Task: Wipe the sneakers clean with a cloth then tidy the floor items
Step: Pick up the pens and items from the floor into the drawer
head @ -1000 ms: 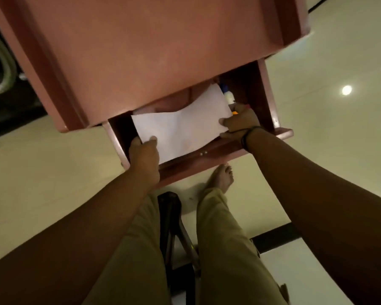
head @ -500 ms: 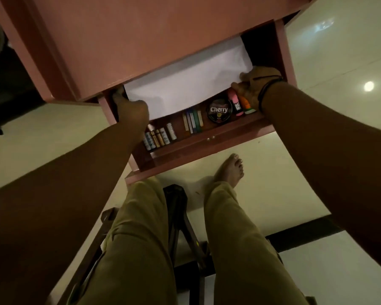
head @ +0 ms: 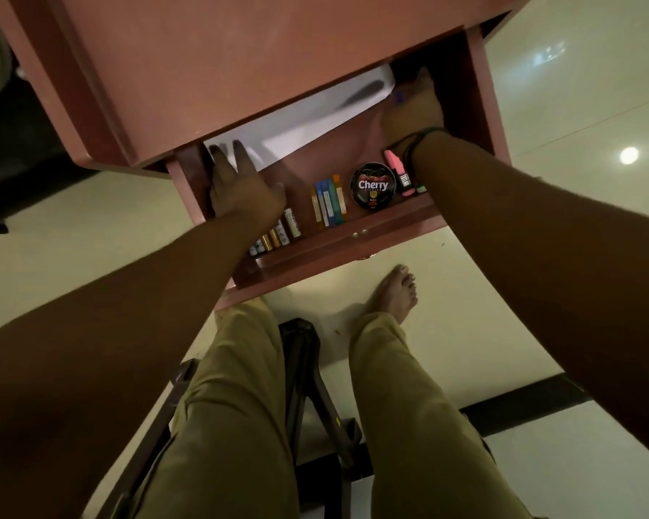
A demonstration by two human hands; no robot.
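Hands are sliding a white sheet into the open drawer.

Left hand (head: 240,189) is pressing flat, fingers straight, on the sheet (head: 300,125) at its lower-left end; right hand (head: 414,106) is reaching to the sheet's upper-right end, its grip too shadowed to tell. Sheet's long axis is running lower left to upper right, spanning both hands, under the worktop (head: 222,58). Polish tin (head: 372,185) is lying in the drawer (head: 338,241); sneakers and cloth are not showing.

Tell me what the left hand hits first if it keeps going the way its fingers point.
The white sheet: the left hand already has its fingertips on the sheet's near edge. Beyond that is the drawer's dark back, depth unclear.
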